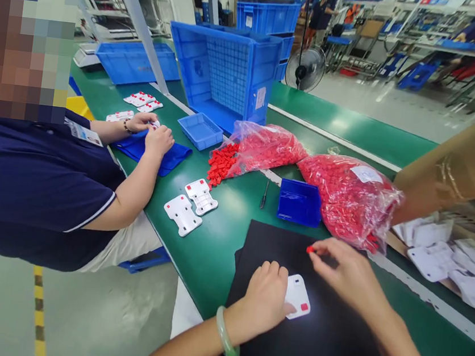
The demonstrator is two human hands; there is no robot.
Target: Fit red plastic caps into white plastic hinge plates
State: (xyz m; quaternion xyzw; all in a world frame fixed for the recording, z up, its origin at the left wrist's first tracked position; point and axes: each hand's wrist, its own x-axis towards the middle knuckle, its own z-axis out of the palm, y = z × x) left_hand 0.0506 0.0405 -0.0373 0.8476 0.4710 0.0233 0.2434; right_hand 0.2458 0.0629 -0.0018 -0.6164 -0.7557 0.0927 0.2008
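My left hand presses a small white plastic plate flat on a black mat; the plate shows a red insert at one corner. My right hand pinches a small red plastic piece just above the mat, beyond the plate. A clear bag full of red pieces lies right behind my right hand. A small blue tray stands beside the bag.
A co-worker's hands work on a blue cloth to the left. Two white plates, a second bag spilling red pieces, a blue crate and a cardboard box of white plates sit on the green table.
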